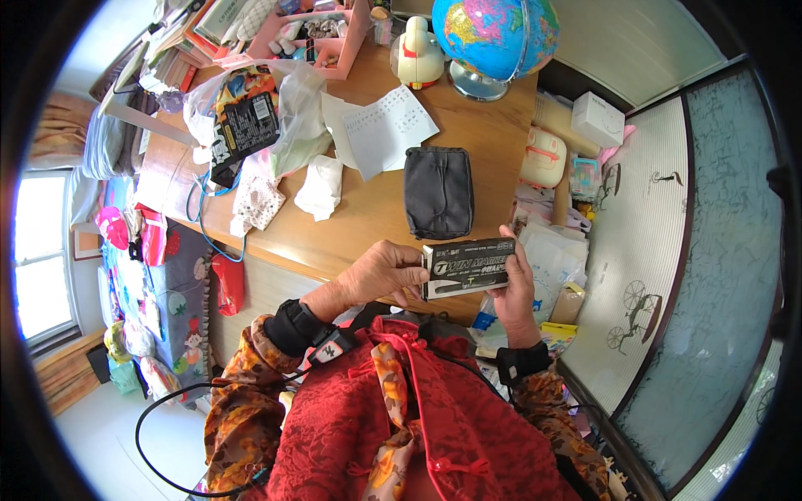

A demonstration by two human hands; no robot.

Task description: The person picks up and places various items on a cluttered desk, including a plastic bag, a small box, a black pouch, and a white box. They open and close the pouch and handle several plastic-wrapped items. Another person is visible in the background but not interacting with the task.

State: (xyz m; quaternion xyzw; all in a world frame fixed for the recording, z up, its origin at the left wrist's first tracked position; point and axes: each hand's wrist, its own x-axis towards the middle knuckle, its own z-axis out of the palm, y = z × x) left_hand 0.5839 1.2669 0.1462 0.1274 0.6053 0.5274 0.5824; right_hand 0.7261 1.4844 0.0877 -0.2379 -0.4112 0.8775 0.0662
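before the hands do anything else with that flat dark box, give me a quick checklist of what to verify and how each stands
1. Both hands on the flat dark rectangular cardboard box: ok, left hand grips its left end, right hand its right end.
2. Box lifted off the wooden desk: ok, held near the desk's front edge, close to the chest.
3. Box shut: cannot tell, no open flap shows.
4. Bare desk near the box: ok, a strip lies in front of the black fabric pouch.
5. Things near the far side: not ok, crumpled white tissue and loose paper sheets lie about.
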